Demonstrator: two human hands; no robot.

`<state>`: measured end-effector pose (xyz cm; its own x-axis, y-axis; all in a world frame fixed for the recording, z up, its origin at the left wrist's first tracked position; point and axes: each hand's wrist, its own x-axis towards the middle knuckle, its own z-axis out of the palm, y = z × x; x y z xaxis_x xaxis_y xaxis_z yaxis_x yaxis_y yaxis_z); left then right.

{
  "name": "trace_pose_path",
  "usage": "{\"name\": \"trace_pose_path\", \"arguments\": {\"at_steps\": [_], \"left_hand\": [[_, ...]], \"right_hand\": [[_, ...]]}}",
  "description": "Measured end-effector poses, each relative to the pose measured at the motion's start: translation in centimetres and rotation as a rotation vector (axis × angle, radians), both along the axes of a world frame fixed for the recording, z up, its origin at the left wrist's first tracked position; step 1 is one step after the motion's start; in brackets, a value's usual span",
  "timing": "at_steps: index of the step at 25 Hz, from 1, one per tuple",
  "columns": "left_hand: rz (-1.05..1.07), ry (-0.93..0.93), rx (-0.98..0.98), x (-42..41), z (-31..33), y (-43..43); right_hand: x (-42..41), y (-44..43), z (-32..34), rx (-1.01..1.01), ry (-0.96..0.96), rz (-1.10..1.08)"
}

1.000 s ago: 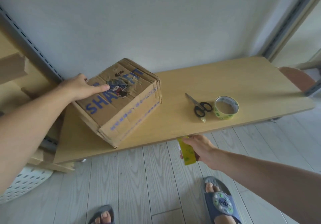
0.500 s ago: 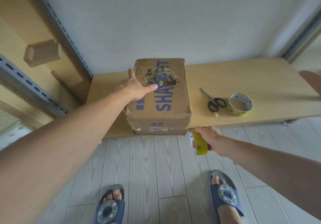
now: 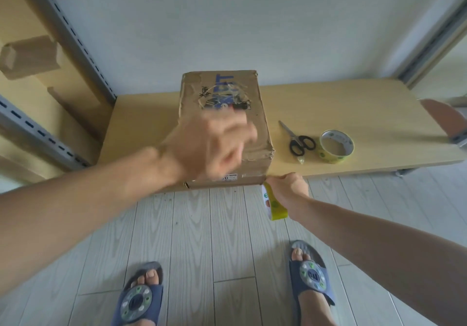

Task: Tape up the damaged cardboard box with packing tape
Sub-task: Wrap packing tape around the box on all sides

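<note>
The worn cardboard box (image 3: 219,83) with blue lettering stands lengthwise on the low wooden table (image 3: 353,103), its near end at the table's front edge. My left hand (image 3: 209,146) hovers blurred over the box's near top, fingers loosely bent and holding nothing. My right hand (image 3: 288,186) is at the box's lower front right corner and pinches a cut strip of yellow-green packing tape (image 3: 274,205), which hangs down below the table edge. Clear tape and a torn patch show on the far part of the box top.
Black-handled scissors (image 3: 298,141) and the yellow-green tape roll (image 3: 336,146) lie on the table right of the box. A shelf unit with metal rails (image 3: 75,35) stands at the left. My slippered feet (image 3: 137,298) are on the plank floor.
My left hand has lifted off the far part of the box top and swept toward the near end. My right hand has brought the tape strip up to the box's front right corner.
</note>
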<state>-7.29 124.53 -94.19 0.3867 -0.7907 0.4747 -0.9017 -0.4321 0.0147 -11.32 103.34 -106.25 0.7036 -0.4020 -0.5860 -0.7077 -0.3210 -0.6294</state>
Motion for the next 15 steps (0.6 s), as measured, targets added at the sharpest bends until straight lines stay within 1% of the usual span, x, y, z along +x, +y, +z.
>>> {"name": "trace_pose_path", "arguments": {"at_steps": [1, 2, 3, 4, 5, 6, 7, 9, 10, 12, 13, 15], "left_hand": [[-0.170, 0.075, 0.046, -2.2, -0.8, -0.3], [-0.280, 0.135, 0.154, -4.3, -2.2, -0.5], [-0.337, 0.186, 0.307, -6.1, -4.1, -0.6], [-0.323, 0.277, 0.454, -7.2, -5.9, -0.6], [-0.232, 0.419, 0.581, -7.5, -7.4, -0.5], [-0.097, 0.584, 0.647, -7.3, -8.6, -0.4], [0.025, 0.733, 0.652, -6.7, -9.4, -0.2], [0.212, 1.001, 0.593, -5.4, -10.8, 0.0], [0.307, 1.170, 0.510, -4.9, -11.6, 0.1], [0.487, 1.539, 0.250, -4.6, -12.9, 0.2], [0.546, 1.668, 0.136, -4.8, -13.1, 0.2], [0.585, 1.821, -0.024, -5.4, -13.1, 0.0]], "right_hand": [[0.1, 0.1, -0.3, 0.014, -0.007, -0.025], [0.2, 0.2, -0.5, 0.030, -0.011, -0.053], [0.2, 0.3, -0.6, 0.037, -0.009, -0.067], [0.1, 0.3, -0.7, 0.032, 0.003, -0.062], [-0.1, 0.1, -0.8, 0.023, 0.020, -0.050], [-0.6, -0.1, -1.0, 0.014, 0.042, -0.039], [-1.1, -0.3, -1.2, 0.020, 0.072, -0.029], [-2.2, -0.6, -1.5, 0.100, 0.107, -0.029], [-2.6, -0.7, -1.5, 0.146, 0.097, -0.021], [-3.2, -1.1, -1.0, 0.188, 0.046, 0.041], [-3.5, -1.3, -0.7, 0.206, 0.015, 0.090], [-4.5, -1.7, -0.1, 0.274, -0.032, 0.195]]}}
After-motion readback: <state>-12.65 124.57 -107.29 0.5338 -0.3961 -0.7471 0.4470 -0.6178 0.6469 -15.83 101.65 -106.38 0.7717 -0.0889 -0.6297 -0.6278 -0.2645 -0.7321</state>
